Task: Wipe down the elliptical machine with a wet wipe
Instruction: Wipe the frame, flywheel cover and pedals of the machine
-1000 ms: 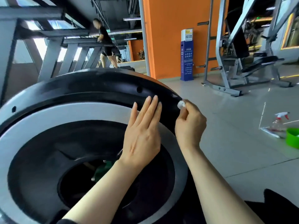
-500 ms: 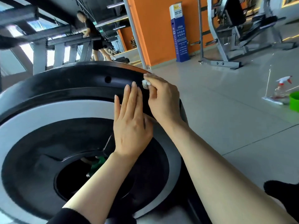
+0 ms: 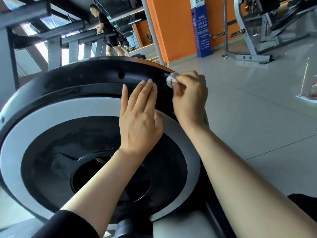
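Flat on the black flywheel housing (image 3: 85,79), left hand (image 3: 139,121), fingers straight and together, pressing. Just beside it toward the housing's outer edge, right hand (image 3: 189,98), fingers curled, pinching a balled wet wipe (image 3: 171,79) against the black rim. Beyond the housing, blue sign stand (image 3: 201,31) against an orange wall (image 3: 173,28).

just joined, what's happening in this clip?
A person is cleaning the big round black-and-silver flywheel housing of an elliptical machine. The right hand pinches a small wadded white wet wipe against the housing's black upper rim. The left hand lies flat on the housing beside it, fingers straight.
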